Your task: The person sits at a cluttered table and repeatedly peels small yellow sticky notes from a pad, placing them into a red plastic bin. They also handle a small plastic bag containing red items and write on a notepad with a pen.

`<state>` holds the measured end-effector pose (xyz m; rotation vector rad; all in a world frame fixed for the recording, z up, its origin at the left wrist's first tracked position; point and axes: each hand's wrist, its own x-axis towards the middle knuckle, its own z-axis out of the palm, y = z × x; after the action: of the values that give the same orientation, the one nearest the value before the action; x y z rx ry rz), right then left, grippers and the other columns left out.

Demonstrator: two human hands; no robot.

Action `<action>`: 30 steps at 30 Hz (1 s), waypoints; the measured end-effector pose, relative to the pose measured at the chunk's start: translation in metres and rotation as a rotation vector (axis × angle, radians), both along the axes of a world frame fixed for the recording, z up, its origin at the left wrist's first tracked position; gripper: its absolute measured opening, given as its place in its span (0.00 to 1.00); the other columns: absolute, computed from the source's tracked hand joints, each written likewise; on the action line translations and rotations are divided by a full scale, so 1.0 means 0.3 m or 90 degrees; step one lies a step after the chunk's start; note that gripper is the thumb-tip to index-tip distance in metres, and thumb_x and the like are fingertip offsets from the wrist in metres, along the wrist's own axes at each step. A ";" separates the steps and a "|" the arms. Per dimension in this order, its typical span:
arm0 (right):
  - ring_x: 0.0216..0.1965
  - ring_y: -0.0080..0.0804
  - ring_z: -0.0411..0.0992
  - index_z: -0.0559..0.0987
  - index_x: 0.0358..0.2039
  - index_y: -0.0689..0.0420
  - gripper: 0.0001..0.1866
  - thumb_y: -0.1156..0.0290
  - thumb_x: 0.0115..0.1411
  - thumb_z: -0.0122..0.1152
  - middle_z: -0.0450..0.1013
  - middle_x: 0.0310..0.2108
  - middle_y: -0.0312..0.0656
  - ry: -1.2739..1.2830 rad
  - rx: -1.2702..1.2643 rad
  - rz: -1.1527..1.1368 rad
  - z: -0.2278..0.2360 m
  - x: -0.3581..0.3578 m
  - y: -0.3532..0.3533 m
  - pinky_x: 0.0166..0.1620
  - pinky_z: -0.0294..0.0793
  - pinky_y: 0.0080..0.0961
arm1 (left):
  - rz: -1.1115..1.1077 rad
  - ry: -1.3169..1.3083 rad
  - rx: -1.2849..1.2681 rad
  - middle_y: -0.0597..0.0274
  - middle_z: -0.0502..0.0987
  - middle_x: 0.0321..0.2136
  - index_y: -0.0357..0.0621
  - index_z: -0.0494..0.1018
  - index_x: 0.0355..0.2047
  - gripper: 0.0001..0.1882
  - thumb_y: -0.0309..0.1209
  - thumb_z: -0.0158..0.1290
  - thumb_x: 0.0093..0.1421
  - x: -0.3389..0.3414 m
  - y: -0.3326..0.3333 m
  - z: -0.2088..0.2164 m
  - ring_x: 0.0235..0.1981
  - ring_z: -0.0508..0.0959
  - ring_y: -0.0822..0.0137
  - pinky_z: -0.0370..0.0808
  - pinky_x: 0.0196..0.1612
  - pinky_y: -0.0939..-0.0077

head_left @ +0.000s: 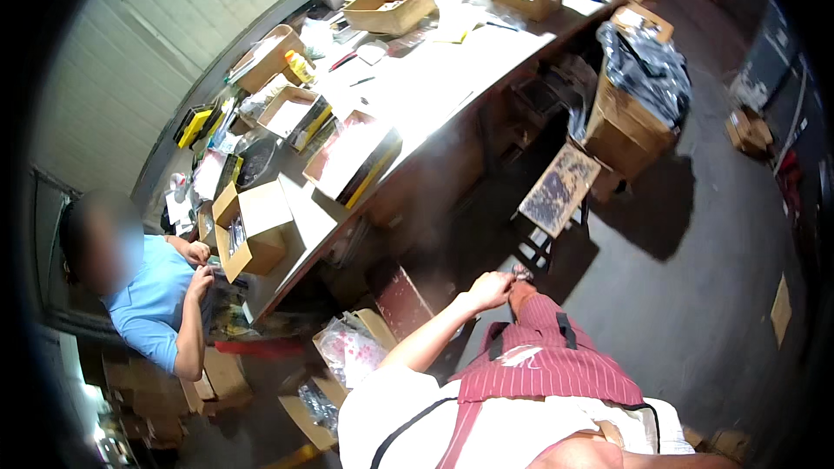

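Striped apron (543, 365) sits nearest; left hand (488, 289) pinches a small dark part (522, 273) over the knee. Right hand's hidden, can't tell. Part could easily slip to the floor (695, 295).

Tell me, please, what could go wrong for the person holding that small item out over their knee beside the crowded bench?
The left hand pinches a small item over the knee, above the dark floor; if dropped, it could be hard to find. The right hand is not in view, so the grip may be one-handed. The open carton overhangs the table edge beside a co-worker and could be knocked off.
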<state>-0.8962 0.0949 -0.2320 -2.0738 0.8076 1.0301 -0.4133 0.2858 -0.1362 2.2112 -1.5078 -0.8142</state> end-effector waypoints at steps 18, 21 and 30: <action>0.54 0.54 0.72 0.77 0.53 0.62 0.22 0.66 0.60 0.63 0.75 0.51 0.55 -0.670 -0.269 0.254 0.660 2.464 -0.819 0.59 0.71 0.44 | 0.558 0.040 -0.242 0.50 0.82 0.46 0.43 0.79 0.50 0.14 0.29 0.50 0.67 0.732 0.020 0.256 0.48 0.82 0.51 0.78 0.52 0.63; 0.62 0.61 0.66 0.72 0.58 0.64 0.28 0.65 0.60 0.64 0.68 0.61 0.62 -0.759 -0.245 0.163 0.643 2.684 -0.676 0.65 0.66 0.45 | 0.580 0.057 -0.364 0.47 0.77 0.51 0.40 0.70 0.58 0.19 0.27 0.50 0.66 0.896 -0.137 0.412 0.48 0.81 0.49 0.78 0.52 0.59; 0.64 0.68 0.57 0.64 0.64 0.68 0.39 0.58 0.58 0.65 0.60 0.65 0.66 -0.735 -0.384 0.145 0.528 2.845 -0.435 0.67 0.55 0.56 | 0.553 -0.127 -0.177 0.20 0.44 0.69 0.24 0.52 0.68 0.42 0.30 0.58 0.60 1.249 -0.344 0.485 0.71 0.45 0.24 0.48 0.70 0.37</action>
<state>-0.0427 -0.0356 -0.0736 -2.7521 0.2568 -0.4718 -0.0385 0.1824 0.0094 2.4177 -0.5330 -0.1004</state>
